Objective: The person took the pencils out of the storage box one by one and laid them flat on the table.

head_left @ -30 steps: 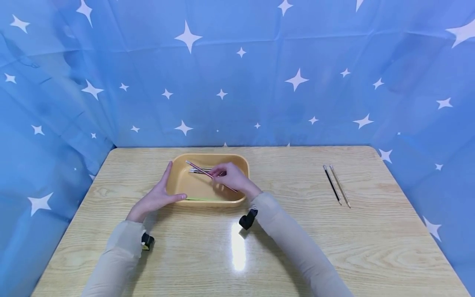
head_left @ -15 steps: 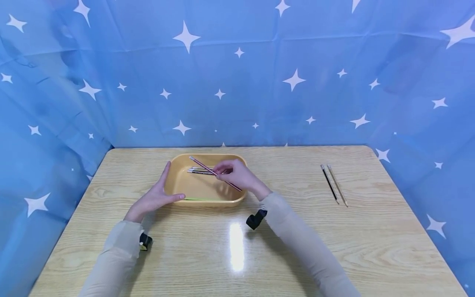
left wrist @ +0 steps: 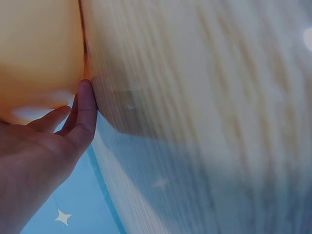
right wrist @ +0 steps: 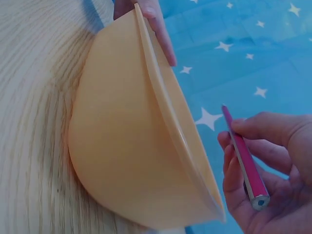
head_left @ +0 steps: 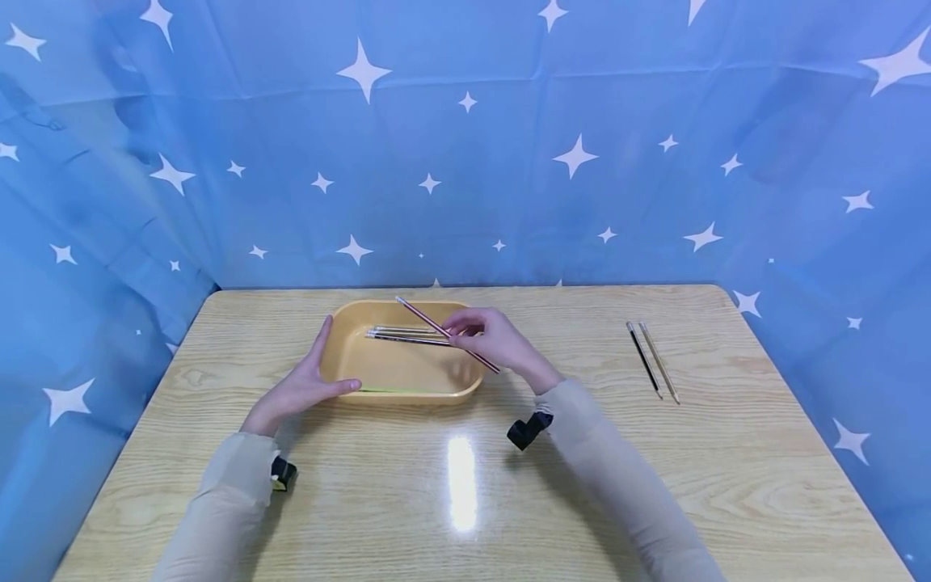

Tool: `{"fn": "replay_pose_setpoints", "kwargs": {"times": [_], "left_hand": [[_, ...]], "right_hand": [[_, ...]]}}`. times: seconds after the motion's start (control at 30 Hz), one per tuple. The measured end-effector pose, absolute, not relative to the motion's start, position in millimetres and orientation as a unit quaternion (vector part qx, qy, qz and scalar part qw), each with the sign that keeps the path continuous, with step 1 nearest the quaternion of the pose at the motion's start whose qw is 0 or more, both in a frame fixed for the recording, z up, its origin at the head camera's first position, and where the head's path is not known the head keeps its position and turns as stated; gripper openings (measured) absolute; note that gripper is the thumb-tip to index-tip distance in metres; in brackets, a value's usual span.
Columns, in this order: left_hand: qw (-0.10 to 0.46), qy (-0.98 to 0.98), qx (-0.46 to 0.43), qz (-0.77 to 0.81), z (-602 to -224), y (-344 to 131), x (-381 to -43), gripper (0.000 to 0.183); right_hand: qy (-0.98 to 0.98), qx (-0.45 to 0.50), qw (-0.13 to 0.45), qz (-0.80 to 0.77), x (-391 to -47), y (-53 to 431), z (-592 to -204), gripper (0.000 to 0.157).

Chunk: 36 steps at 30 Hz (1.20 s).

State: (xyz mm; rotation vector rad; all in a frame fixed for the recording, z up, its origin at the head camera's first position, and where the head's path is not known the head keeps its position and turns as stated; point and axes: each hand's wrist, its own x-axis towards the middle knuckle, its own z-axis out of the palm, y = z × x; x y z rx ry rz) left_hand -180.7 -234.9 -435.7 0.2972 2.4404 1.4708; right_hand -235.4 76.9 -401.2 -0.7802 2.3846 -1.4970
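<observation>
A yellow-orange plastic tray (head_left: pixel 407 398) stands on the table, several pencils (head_left: pixel 407 336) lying along its back half and a thin green strip at its front wall. My left hand (head_left: pixel 300 390) is spread at the tray's left end, thumb along the front rim and fingers up the side. In the left wrist view its straight fingertips (left wrist: pixel 86 95) touch the tray's outer wall. Over the tray's right part, my right hand (head_left: pixel 496 335) pinches a red striped pencil (head_left: pixel 423 315) between thumb and fingers. This red pencil (right wrist: pixel 247 163) is raised beside the rim in the right wrist view.
On the right of the table lie a black pencil (head_left: pixel 644 360) and a light gold pencil (head_left: pixel 659 364), side by side. A blue star-patterned cloth (head_left: pixel 465 186) hangs behind the wooden table (head_left: pixel 582 453) and at its sides.
My right hand has lifted the red pencil and moved it rightward, so its lower end now passes over the tray's right rim. My left hand stays at the tray's left end.
</observation>
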Motion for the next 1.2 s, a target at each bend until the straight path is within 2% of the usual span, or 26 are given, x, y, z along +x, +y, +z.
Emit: {"fn": "replay_pose_setpoints", "kwargs": {"times": [0.2, 0.47, 0.87, 1.2], "left_hand": [[0.139, 0.843, 0.104, 0.51, -431, -233, -179, 0.11], [0.129, 0.849, 0.108, 0.5, -450, -239, -185, 0.11], [0.135, 0.855, 0.099, 0.491, -446, -239, -183, 0.109], [0.134, 0.854, 0.101, 0.493, -452, -241, -185, 0.11]], "right_hand": [[0.807, -0.269, 0.105, -0.515, -219, 91, -377, 0.021], [0.817, -0.232, 0.096, -0.52, -214, 113, -377, 0.023], [0.826, -0.193, 0.063, -0.526, -215, 151, -411, 0.02], [0.849, -0.139, 0.066, -0.506, -212, 198, -435, 0.022]]}}
